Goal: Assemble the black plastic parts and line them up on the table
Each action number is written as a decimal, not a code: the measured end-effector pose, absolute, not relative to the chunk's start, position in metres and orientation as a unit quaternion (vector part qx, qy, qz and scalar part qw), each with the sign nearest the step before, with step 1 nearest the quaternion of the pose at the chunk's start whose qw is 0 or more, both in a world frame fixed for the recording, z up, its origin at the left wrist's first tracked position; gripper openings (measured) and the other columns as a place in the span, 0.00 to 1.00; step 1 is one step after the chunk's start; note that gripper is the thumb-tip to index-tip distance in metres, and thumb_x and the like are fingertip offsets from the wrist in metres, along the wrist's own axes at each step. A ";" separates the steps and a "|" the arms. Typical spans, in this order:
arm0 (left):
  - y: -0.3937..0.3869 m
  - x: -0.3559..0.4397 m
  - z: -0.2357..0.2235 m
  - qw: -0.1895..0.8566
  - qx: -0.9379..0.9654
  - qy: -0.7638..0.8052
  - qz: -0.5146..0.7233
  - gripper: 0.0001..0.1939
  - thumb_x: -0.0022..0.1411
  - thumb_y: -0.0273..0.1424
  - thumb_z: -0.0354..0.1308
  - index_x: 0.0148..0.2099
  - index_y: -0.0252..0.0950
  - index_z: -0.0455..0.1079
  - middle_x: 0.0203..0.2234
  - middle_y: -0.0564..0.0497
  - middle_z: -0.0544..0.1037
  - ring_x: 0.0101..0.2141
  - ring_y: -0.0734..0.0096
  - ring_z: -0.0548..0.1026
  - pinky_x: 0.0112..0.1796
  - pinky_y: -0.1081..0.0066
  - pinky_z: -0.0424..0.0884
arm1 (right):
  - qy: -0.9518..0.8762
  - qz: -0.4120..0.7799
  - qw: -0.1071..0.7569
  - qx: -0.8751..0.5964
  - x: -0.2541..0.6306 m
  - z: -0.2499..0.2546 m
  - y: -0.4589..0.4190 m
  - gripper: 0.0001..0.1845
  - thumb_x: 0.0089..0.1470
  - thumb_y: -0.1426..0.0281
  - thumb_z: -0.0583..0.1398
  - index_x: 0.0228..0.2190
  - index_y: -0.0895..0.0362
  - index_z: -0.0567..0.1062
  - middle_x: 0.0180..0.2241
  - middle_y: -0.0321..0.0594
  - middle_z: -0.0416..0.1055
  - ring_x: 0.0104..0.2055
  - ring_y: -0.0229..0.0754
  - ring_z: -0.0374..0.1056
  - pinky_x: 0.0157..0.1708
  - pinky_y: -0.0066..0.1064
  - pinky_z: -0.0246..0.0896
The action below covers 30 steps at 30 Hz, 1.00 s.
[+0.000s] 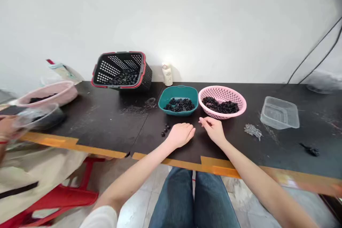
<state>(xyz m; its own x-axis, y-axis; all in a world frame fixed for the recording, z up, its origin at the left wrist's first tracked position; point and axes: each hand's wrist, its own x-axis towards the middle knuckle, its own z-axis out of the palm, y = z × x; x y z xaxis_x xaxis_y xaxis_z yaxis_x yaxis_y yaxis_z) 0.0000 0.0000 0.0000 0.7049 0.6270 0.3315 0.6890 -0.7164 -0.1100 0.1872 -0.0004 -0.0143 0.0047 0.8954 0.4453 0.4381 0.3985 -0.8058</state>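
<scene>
My left hand (181, 134) rests on the black table (112, 121), fingers curled under, beside a few small black pieces (165, 129) lying loose to its left. My right hand (213, 129) sits close by, fingers pressed together in a pinch; whatever is in them is too small to make out. Just beyond the hands stand a teal basket (178, 93) and a pink colander (235, 96), both holding several small black pieces.
A black crate with red rim (121, 69) leans at the wall, next to a small white bottle (167, 74). A clear plastic tub (279, 112) and a grey pile of scraps (252, 130) lie right. At left, another person (8, 128) holds a clear bowl near a pink basin (50, 93).
</scene>
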 end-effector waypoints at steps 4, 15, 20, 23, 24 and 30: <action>-0.003 -0.025 -0.009 0.158 -0.901 -0.394 -0.090 0.19 0.67 0.37 0.44 0.29 0.34 0.68 0.24 0.49 0.72 0.29 0.66 0.70 0.31 0.65 0.57 | -0.679 0.230 0.491 -0.495 0.189 -0.015 -0.002 0.19 0.57 0.57 0.55 0.25 0.57 0.76 0.21 0.36 0.71 0.24 0.39 0.65 0.28 0.30 0.57; 0.006 -0.090 0.025 0.243 -0.877 -0.411 -0.061 0.23 0.64 0.44 0.46 0.26 0.33 0.69 0.23 0.46 0.70 0.28 0.64 0.69 0.33 0.64 0.57 | -0.713 0.202 0.461 -0.488 0.188 -0.020 -0.005 0.21 0.58 0.56 0.53 0.23 0.56 0.74 0.21 0.36 0.72 0.24 0.38 0.65 0.27 0.28 0.54; 0.050 -0.091 0.071 0.256 -0.809 -0.510 -0.144 0.21 0.66 0.42 0.42 0.33 0.34 0.70 0.29 0.45 0.71 0.33 0.63 0.71 0.36 0.65 0.60 | -0.712 0.197 0.456 -0.496 0.188 -0.023 -0.004 0.22 0.58 0.56 0.53 0.23 0.55 0.75 0.21 0.37 0.73 0.24 0.39 0.66 0.27 0.28 0.55; 0.086 -0.077 0.086 0.194 -0.813 -0.535 -0.121 0.19 0.65 0.42 0.44 0.44 0.34 0.69 0.39 0.45 0.72 0.38 0.63 0.72 0.36 0.68 0.63 | -0.715 0.196 0.449 -0.499 0.188 -0.024 -0.004 0.22 0.58 0.56 0.53 0.23 0.55 0.75 0.21 0.36 0.72 0.23 0.39 0.65 0.26 0.28 0.55; 0.097 -0.069 0.088 0.159 -0.820 -0.542 -0.087 0.19 0.65 0.42 0.45 0.47 0.35 0.68 0.43 0.45 0.72 0.41 0.63 0.72 0.37 0.68 0.64 | -0.716 0.195 0.447 -0.499 0.188 -0.024 -0.004 0.21 0.58 0.56 0.53 0.23 0.55 0.75 0.21 0.36 0.72 0.23 0.39 0.65 0.26 0.28 0.55; 0.145 -0.027 0.064 0.001 -0.813 -0.564 0.144 0.16 0.53 0.37 0.63 0.44 0.37 0.73 0.40 0.47 0.76 0.42 0.62 0.74 0.41 0.70 0.68 | -0.717 0.189 0.448 -0.499 0.191 -0.021 -0.003 0.22 0.58 0.56 0.53 0.23 0.55 0.76 0.21 0.37 0.72 0.23 0.39 0.66 0.26 0.28 0.55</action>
